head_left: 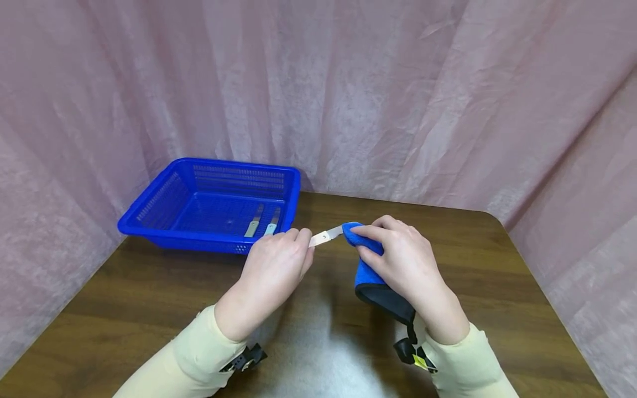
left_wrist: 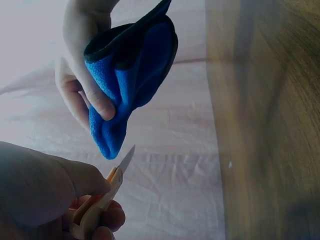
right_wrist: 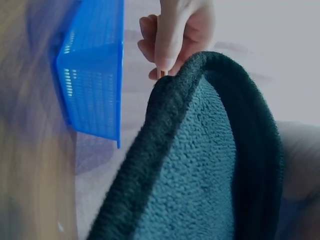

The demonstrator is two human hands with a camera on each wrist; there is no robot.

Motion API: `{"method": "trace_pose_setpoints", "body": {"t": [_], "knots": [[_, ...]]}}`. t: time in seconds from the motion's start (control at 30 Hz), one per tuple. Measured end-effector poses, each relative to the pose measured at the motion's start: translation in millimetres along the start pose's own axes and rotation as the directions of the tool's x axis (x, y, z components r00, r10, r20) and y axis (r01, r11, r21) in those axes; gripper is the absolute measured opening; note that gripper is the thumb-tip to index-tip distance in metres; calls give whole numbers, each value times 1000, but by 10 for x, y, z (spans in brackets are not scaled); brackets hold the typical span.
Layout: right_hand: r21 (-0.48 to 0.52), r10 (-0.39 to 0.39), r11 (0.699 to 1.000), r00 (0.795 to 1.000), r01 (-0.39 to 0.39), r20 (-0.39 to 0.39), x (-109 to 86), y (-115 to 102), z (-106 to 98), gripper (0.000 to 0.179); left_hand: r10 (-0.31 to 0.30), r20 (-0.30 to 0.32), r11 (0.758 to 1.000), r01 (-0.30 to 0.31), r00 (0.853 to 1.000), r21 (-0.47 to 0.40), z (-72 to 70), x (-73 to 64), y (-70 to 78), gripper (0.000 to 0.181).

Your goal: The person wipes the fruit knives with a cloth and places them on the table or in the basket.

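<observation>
In the head view my left hand (head_left: 280, 255) grips the pale pinkish handle of a small knife (head_left: 320, 239), its blade pointing right. My right hand (head_left: 402, 258) pinches a folded blue cloth (head_left: 369, 272) with a dark border, and the cloth covers the blade's tip in that view. From the left wrist, the knife (left_wrist: 127, 160) shows its bare pointed blade just below the cloth (left_wrist: 112, 132); whether they touch cannot be told. The cloth (right_wrist: 195, 160) fills much of the right wrist view and hides most of the knife.
A blue plastic basket (head_left: 171, 235) stands at the back left of the wooden table (head_left: 478, 260). Two similar knives, one with a greenish handle (head_left: 251, 228) and one light blue (head_left: 270, 229), lie inside it. Pink curtains (head_left: 348, 99) hang behind the table.
</observation>
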State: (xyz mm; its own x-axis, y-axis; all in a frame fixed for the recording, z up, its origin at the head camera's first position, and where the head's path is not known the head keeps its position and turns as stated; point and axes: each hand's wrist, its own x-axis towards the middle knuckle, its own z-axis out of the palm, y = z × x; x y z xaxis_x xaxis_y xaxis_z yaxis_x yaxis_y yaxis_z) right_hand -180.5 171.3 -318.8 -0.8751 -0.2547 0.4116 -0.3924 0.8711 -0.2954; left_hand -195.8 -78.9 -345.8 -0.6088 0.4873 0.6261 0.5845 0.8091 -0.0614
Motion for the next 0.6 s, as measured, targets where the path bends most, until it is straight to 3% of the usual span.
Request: {"method": "trace_pose_setpoints", "body": {"t": [0.6], "knots": [[-6,-48,999,999,48,-13,69,-154,3,31,-2,65,1000,3,998,-21,-31,10,21,26]]}}
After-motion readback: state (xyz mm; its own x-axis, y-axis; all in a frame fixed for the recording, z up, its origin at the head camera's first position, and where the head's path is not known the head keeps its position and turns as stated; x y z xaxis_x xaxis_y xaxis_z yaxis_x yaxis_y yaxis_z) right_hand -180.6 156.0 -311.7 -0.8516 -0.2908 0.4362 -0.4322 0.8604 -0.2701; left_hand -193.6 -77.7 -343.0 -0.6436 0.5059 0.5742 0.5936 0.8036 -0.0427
